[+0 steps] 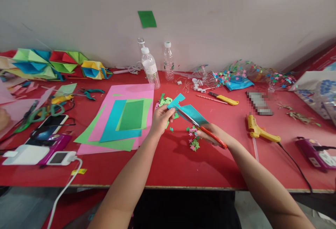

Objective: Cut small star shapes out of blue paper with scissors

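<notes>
My left hand (pixel 160 118) pinches a piece of teal paper (pixel 193 112) at its left end, fingers closed on it. My right hand (pixel 210 134) is wrapped round red-handled scissors (pixel 195 124), whose blades lie across the teal paper. Both hands hover over the middle of the red table (pixel 170 166). Small cut-out paper stars (pixel 193 138) in green and pink lie just under the hands, and green scraps (pixel 165 101) lie behind the left hand.
A stack of pink, green and teal sheets (pixel 120 122) lies left of centre. Two water bottles (pixel 151 68) stand at the back wall. A yellow glue gun (pixel 259 130), a yellow knife (pixel 224 98), folded paper shapes (pixel 49 63), phones and chargers (pixel 49 141) surround them.
</notes>
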Motion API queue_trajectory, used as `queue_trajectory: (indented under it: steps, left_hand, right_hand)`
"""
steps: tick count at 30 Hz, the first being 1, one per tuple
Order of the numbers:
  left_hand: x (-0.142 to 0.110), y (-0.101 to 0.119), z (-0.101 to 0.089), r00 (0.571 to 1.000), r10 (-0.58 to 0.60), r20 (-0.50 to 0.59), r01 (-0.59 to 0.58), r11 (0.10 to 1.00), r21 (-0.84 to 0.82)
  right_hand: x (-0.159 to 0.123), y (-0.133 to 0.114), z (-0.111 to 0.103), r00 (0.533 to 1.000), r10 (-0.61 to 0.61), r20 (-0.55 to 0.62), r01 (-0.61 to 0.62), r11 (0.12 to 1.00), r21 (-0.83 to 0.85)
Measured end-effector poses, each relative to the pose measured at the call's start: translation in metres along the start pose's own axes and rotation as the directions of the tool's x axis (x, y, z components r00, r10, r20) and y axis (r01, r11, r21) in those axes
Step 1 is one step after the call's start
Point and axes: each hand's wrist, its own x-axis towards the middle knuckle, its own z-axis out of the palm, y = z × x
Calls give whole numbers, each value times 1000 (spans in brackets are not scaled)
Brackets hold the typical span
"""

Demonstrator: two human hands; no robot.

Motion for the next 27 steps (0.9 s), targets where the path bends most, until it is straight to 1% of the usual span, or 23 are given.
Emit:
queue_trajectory:
  steps: [3,9,17,22,27]
  left_hand:
    - [-1,3,1,1000,0,13,0,1000,24]
    - [-1,2,2,1000,-22,11,22,999,39]
    - [1,-3,1,1000,-13,10,13,999,34]
    - [1,-3,2,1000,-19,-1,19,1000,13]
    - [-1,-5,2,1000,-13,-5,13,1000,-20]
  right_hand:
    - [0,0,-1,1000,-2,6,2,1000,-19]
    - [1,1,-3,996,76,-48,-78,996,-32]
    - [1,2,-2,997,68,-35,-68,997,-19]
    - [4,5,-2,997,63,-43,-65,997,-50]
    - [4,2,0,998,65,-25,-66,998,-15]
